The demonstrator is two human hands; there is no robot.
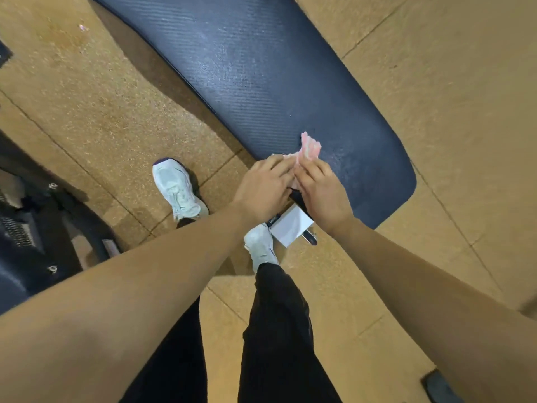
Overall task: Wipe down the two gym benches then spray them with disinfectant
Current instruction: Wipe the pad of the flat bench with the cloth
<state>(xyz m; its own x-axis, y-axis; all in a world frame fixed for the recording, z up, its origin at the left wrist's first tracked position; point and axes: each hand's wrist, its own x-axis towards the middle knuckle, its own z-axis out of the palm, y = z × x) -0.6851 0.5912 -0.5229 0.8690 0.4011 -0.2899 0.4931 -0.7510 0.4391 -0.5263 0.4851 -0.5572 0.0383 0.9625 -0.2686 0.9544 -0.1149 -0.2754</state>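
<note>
Both hands meet at the near, rounded end of the dark navy ribbed-vinyl gym bench (261,82), just right of centre frame. Between them is the pink-and-white crumpled cloth (309,149). The right hand (322,194) pinches it, fingertips bunched on the fabric, with a ruffled tuft poking up past them onto the pad. The left hand (266,189) lays its fingers across the cloth's near edge, though I cannot tell whether it is gripping or only pressing. Two hands on one rag, right over the pad, looks like gathering or refolding it for a fresh face, so the cloth sits between the fingertips and touches the bench rather than being spread flat for a stroke.

The upper middle of the pad shows a pale sheen (damp streaks, I'd judge), which suggests wiping is the step in hand. Below the hands a white metal frame bracket (290,228) peeks out beside a white trainer (260,245), over the tan speckled rubber floor tiles (436,82). No spray bottle is in view.
</note>
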